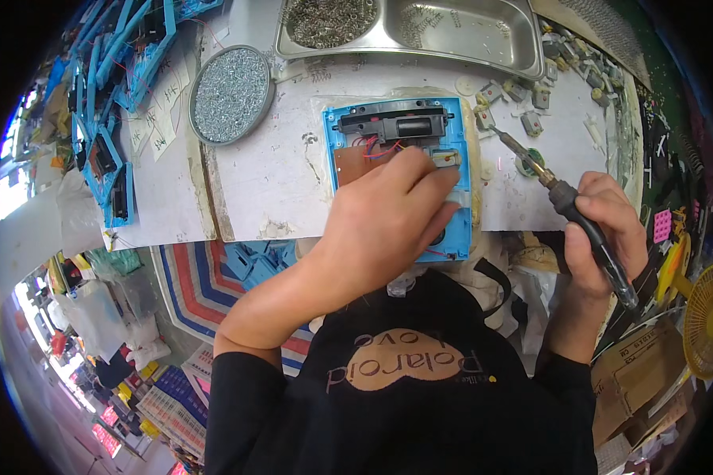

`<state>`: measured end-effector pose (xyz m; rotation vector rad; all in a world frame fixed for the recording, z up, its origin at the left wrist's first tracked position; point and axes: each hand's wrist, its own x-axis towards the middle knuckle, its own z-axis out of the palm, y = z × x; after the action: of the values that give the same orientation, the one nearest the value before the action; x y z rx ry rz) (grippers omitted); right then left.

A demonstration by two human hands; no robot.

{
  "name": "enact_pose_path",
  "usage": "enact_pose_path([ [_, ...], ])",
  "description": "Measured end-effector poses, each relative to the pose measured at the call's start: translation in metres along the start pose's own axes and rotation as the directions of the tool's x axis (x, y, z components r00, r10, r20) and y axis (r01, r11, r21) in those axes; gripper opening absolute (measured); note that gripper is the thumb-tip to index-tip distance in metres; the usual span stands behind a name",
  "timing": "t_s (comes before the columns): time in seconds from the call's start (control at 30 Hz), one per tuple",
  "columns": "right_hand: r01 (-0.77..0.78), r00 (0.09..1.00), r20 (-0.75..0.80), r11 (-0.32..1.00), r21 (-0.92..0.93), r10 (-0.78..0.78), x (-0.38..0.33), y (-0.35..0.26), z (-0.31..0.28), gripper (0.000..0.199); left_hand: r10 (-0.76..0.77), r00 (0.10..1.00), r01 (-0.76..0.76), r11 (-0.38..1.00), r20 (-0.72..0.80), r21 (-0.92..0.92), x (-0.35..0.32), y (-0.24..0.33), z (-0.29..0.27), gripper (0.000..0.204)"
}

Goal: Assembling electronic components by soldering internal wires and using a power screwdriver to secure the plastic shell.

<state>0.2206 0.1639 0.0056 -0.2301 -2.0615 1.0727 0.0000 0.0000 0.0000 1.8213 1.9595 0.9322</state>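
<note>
A blue plastic housing (464, 131) lies at the table's near edge, with black parts (412, 127), a brown circuit board (350, 165) and red and blue wires inside it. My left hand (384, 212) reaches over its middle, fingers bent and closed near the right side. The fingertips are partly hidden, so what they pinch I cannot make out. Just above them shows a small pale rectangular part (445, 158). In my right hand (616, 226) is a soldering iron (564, 196), gripped by its black handle. Its tip points up and left, just right of the housing.
Beside the iron sits a small round green tin (529, 163). Several small grey parts (531, 123) are scattered at the far right. A dish of screws (232, 95) stands left, and a metal tray (523, 47) with springs behind. More blue housings (99, 150) pile up far left.
</note>
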Motion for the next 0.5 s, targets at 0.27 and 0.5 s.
enact_pose_path([
  [0.27, -0.180, 0.972, -0.137, 0.981, 0.071, 0.189, -0.028, -0.007, -0.004, 0.034, -0.012, 0.998, -0.009, 0.948, -0.064, -0.319, 0.000, -0.022, 0.006, 0.014],
  [0.5, -0.208, 0.975, -0.059, 0.971, 0.117, 0.216, -0.027, -0.007, 0.006, 0.040, -0.254, 0.950, 0.308, 0.843, 0.179, -0.440, 0.002, -0.016, -0.006, 0.009],
])
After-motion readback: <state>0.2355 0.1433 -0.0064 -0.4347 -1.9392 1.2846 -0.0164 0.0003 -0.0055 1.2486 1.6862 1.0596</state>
